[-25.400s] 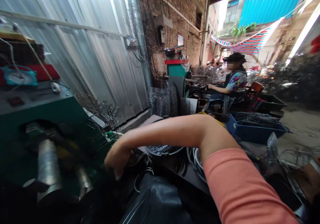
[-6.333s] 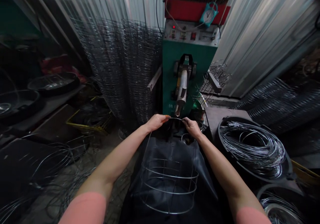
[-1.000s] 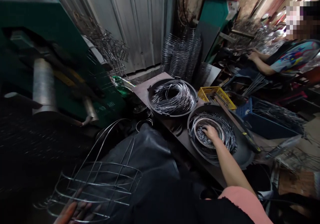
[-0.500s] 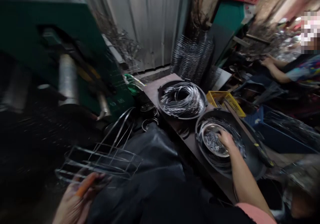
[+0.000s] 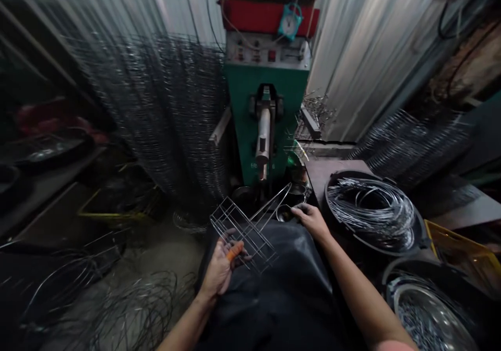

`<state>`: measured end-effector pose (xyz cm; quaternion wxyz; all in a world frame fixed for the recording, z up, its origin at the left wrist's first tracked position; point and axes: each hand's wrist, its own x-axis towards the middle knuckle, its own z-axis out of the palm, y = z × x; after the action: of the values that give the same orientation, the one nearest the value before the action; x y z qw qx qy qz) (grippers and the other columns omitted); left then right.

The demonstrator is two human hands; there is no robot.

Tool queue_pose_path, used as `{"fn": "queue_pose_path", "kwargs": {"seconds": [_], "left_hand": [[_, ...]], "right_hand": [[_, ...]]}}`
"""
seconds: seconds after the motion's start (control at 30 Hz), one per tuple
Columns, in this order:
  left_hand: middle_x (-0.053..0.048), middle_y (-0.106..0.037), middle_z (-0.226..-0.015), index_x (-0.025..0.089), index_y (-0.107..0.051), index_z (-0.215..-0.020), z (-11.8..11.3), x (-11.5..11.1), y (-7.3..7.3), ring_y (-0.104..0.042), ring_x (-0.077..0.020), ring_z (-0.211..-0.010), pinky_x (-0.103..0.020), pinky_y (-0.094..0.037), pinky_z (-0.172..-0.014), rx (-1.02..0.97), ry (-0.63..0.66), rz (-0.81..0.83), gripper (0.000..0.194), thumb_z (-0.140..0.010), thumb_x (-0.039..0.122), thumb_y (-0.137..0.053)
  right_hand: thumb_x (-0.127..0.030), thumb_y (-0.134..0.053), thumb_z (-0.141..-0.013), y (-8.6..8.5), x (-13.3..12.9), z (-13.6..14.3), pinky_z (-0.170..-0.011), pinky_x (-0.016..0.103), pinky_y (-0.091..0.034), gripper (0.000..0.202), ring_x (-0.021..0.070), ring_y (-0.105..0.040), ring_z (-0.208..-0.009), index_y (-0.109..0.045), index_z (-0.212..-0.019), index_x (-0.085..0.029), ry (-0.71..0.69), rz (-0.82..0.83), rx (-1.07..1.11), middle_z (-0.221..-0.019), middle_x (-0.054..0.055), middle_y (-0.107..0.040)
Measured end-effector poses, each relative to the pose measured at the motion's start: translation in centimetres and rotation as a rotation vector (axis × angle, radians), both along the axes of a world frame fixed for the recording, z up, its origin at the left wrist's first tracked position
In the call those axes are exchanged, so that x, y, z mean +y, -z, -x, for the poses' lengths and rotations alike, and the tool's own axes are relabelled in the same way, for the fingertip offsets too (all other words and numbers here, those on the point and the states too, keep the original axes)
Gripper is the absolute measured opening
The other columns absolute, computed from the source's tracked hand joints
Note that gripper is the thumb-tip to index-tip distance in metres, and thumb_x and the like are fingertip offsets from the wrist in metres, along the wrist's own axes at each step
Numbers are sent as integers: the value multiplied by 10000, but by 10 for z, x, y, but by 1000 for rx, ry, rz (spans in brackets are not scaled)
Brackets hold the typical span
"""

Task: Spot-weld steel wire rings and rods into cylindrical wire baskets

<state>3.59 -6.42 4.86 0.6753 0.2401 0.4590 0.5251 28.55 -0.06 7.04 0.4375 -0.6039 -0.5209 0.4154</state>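
My left hand (image 5: 224, 267), with an orange wrap on one finger, is closed around the side of a wire basket (image 5: 246, 228). The basket is a square metal grid, tilted above the dark apron (image 5: 274, 288) on my lap. Two long wires run from it to a point up and to the right. My right hand (image 5: 309, 218) has its fingers pressed together at the rim of a small round dish (image 5: 283, 213); whatever they pinch is too small to make out. Straight ahead stands a green machine (image 5: 240, 100) with a thick metal cylinder arm (image 5: 263, 134) above the basket.
To the right, a black tub holds coiled wires (image 5: 370, 210); nearer is a metal bowl (image 5: 399, 301) of small metal pieces. Tall stacks of wire grids (image 5: 176, 116) stand left of the machine. Loose bent wires (image 5: 144, 309) lie at lower left. A yellow crate (image 5: 462, 257) is at right.
My view has swung left to face the green machine. My right hand has left the bowl of small pieces and come in beside the basket. My left hand still holds the wire basket.
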Motion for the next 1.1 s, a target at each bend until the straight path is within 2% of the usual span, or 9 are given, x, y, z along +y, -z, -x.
{"fn": "queue_pose_path", "kwargs": {"seconds": [0.1, 0.27, 0.47, 0.73, 1.1], "left_hand": [[62, -526, -709, 229, -417, -1101, 4, 3, 2, -544, -89, -622, -303, -537, -644, -21, -36, -5, 560, -636, 266, -727], [56, -526, -708, 222, -427, -1107, 10, 13, 4, -529, -88, -602, -280, -530, -610, -53, -61, 3, 567, -632, 291, -729], [65, -506, -701, 227, -435, -1117, 14, 32, 5, -501, -73, -546, -288, -533, -580, -44, -41, 17, 562, -635, 268, -720], [67, -495, -671, 209, -452, -1068, 16, 58, -4, -490, -71, -512, -282, -522, -541, -30, -39, 47, 558, -588, 256, -734], [39, -540, -714, 201, -476, -1021, 11, 64, -1, -503, -86, -524, -282, -509, -527, -49, -103, 82, 537, -549, 232, -730]], "right_hand": [[-505, -640, -644, 4, 27, 31, -446, 222, -313, 348, 89, -412, -439, -578, -621, -163, -48, 39, 147, -488, -36, -495], [-535, -637, -655, 13, 42, 50, -377, 201, -229, 378, 63, -342, -377, -533, -628, -173, -41, 73, 285, -460, -62, -445], [-562, -632, -652, 15, 58, 54, -348, 201, -196, 393, 60, -310, -351, -518, -641, -186, -48, 89, 343, -445, -62, -435], [-541, -643, -655, 26, 83, 56, -398, 196, -262, 388, 70, -361, -433, -494, -628, -184, -38, 42, 422, -511, -48, -429], [-477, -649, -668, 31, 96, 66, -432, 206, -301, 333, 74, -383, -448, -496, -626, -184, -19, 15, 487, -508, -53, -428]]}}
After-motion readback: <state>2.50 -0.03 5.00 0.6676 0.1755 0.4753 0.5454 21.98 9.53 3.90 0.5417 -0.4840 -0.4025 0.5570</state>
